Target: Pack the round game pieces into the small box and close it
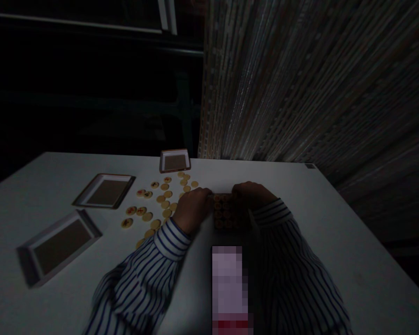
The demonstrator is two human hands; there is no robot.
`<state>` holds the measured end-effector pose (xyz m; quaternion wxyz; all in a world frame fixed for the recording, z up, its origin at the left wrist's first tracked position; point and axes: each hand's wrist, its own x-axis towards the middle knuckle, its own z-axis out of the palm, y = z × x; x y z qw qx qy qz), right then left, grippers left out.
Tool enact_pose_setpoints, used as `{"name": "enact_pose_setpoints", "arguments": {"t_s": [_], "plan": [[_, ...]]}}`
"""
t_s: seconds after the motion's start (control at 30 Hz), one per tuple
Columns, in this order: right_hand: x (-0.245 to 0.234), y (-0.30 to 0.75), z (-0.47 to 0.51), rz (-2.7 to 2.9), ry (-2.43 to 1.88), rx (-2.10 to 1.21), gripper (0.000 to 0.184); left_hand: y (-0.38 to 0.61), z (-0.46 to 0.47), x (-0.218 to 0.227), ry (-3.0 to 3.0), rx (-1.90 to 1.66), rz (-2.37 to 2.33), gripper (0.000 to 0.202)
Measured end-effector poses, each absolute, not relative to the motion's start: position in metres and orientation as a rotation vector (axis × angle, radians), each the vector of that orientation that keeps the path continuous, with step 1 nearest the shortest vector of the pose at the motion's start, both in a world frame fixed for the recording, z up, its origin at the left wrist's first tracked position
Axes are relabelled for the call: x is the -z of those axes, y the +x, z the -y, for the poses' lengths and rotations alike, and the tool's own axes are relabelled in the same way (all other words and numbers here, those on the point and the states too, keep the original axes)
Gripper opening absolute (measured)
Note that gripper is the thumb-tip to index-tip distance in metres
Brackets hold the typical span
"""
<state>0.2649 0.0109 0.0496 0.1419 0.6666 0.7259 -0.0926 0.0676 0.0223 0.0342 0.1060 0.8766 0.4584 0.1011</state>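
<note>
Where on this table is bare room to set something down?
Bare: the white table right of the striped right sleeve, to its edge, and the far left corner beyond the three shallow brown-bottomed trays. Crowded: the round tan discs scattered between those trays and the left hand, and the dark box of discs between it and the right hand.

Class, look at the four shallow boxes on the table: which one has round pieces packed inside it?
The box between the left hand and right hand; the three boxes to its left show only bare brown bottoms.
</note>
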Motion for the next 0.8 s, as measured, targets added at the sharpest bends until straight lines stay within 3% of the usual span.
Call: {"name": "enact_pose_setpoints", "arguments": {"t_s": [0.8], "plan": [[-0.0505, 0.2651, -0.0104, -2.139, 1.894, 0.248, 0.032, 0.0668, -0.0221, -0.0366, 2.612, -0.271, -1.361, 0.025]]}}
